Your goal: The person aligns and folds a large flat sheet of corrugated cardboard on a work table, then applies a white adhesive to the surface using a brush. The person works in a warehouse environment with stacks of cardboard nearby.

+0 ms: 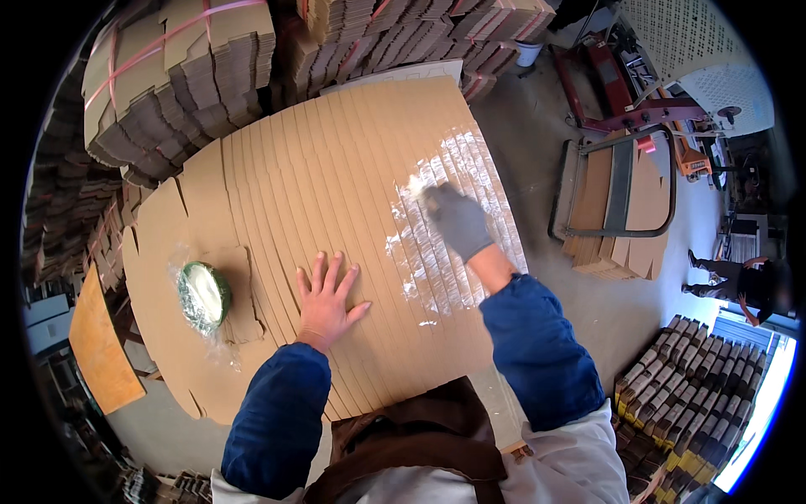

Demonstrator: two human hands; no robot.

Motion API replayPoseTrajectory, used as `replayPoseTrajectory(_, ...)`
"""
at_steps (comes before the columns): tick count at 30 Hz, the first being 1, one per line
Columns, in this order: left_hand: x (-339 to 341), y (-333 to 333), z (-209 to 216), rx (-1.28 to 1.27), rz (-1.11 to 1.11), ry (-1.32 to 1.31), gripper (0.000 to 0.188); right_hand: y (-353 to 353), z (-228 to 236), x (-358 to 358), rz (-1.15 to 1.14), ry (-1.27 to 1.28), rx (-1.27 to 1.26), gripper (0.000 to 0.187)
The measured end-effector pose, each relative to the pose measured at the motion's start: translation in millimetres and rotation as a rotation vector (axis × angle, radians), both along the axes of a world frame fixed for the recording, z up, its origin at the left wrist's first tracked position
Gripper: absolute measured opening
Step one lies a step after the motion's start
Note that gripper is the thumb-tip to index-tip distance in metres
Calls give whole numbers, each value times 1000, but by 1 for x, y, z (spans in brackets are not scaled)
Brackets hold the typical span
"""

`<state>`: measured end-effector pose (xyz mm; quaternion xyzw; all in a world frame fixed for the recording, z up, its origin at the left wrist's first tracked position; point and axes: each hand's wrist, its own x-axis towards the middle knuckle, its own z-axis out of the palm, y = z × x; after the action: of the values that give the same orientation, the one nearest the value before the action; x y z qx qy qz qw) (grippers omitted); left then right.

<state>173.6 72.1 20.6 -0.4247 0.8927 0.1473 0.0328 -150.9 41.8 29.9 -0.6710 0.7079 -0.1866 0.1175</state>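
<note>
Fanned sheets of brown cardboard (285, 202) lie overlapped in front of me, their edges stepped in long rows. My bare left hand (326, 301) presses flat on the rows with its fingers spread. On my right hand (457, 220) is a grey glove, closed round a small white-coated lump (416, 186) that touches the cardboard; its kind is mostly hidden by the fingers. Streaks of white paste (453, 269) cover the edges at the right side of the fan. Left of my left hand, a green bowl (204, 297) lined with clear plastic holds white paste.
A small cardboard piece (243, 290) lies beside the bowl. Strapped cardboard stacks (189, 84) stand behind and left. At right are a metal-framed cart (621, 202) loaded with cardboard, a red machine (600, 84) and bundled stacks (688, 386). Another person (743, 286) stands at far right.
</note>
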Motion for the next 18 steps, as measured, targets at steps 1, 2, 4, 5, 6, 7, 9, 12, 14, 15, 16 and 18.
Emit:
replayPoseTrajectory(1, -1, -1, 2, -4, 8, 3, 75, -10, -2, -37, -133, 74, 71, 16)
replayPoseTrajectory(2, -5, 0, 3, -2, 4, 17, 75, -11, 1, -66, -279, 159, 147, 13)
replayPoseTrajectory(4, 1, 2, 2, 2, -2, -8, 75, 4, 11, -30, -152, 16, -16, 15)
replayPoseTrajectory(5, -1, 1, 1, -3, 2, -16, 75, 10, 19, -8, -82, -50, -104, 16)
replayPoseTrajectory(6, 1, 4, 1, -2, 8, -14, 76, 21, 21, 7, -19, -131, -174, 17)
replayPoseTrajectory(7, 1, 4, 2, 0, 9, -11, 76, 29, 15, 6, -55, -85, -113, 17)
replayPoseTrajectory(9, 1, 1, 1, -22, 10, -7, 75, 40, -1, -11, -126, 6, 4, 17)
replayPoseTrajectory(12, -6, 1, 0, -8, -11, 6, 77, 64, 12, -67, -389, 129, 114, 17)
replayPoseTrajectory(14, -2, -3, -3, -56, 0, -4, 75, 88, 22, -5, -214, -30, 33, 21)
replayPoseTrajectory(15, 1, 1, -4, -65, -5, -7, 74, 101, 27, 31, -97, -90, 37, 26)
replayPoseTrajectory(16, 2, 5, -3, -54, -4, -14, 74, 115, 33, 66, 17, -152, 49, 31)
replayPoseTrajectory(18, -1, 2, -1, -51, -5, -16, 74, 128, 28, 74, 66, -106, 205, 34)
